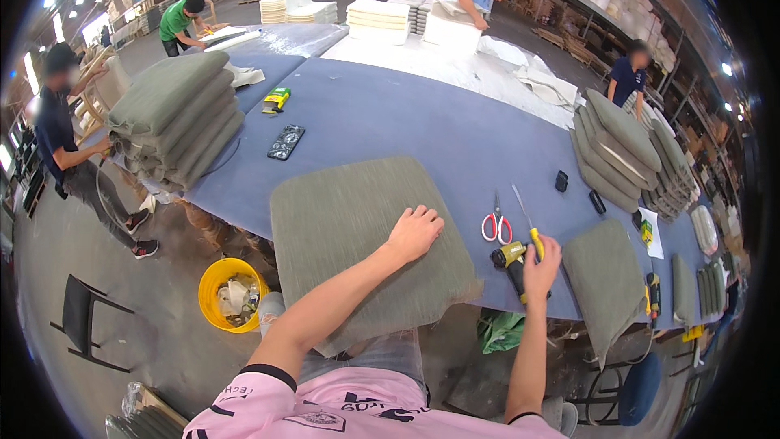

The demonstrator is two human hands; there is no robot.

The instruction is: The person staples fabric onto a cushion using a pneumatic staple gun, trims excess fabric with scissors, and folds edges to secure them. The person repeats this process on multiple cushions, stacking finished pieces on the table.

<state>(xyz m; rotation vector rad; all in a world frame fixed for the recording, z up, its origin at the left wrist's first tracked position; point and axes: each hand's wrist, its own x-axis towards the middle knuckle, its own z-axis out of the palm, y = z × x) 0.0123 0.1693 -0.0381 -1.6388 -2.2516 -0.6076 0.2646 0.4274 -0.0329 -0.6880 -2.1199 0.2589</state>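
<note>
A green-grey upholstered seat cushion [357,219] lies at the table's near edge and overhangs toward my lap. My left hand [416,236] rests on its right half, fingers spread and pressing nothing but the fabric. Right of the cushion, my right hand [542,270] is closed round the yellow handle of a screwdriver [535,237], whose thin shaft points away from me. Beside and partly under that hand lies a yellow-and-black staple gun [509,257]. Red-and-white-handled scissors [496,226] lie just beyond it.
Stacked cushions stand left [175,118] and right [613,146] on the blue table [366,114]. A phone [287,142], a small green-yellow box [276,100] and another cushion [603,276] lie there too. A yellow bucket [231,294] stands on the floor. Several people work around.
</note>
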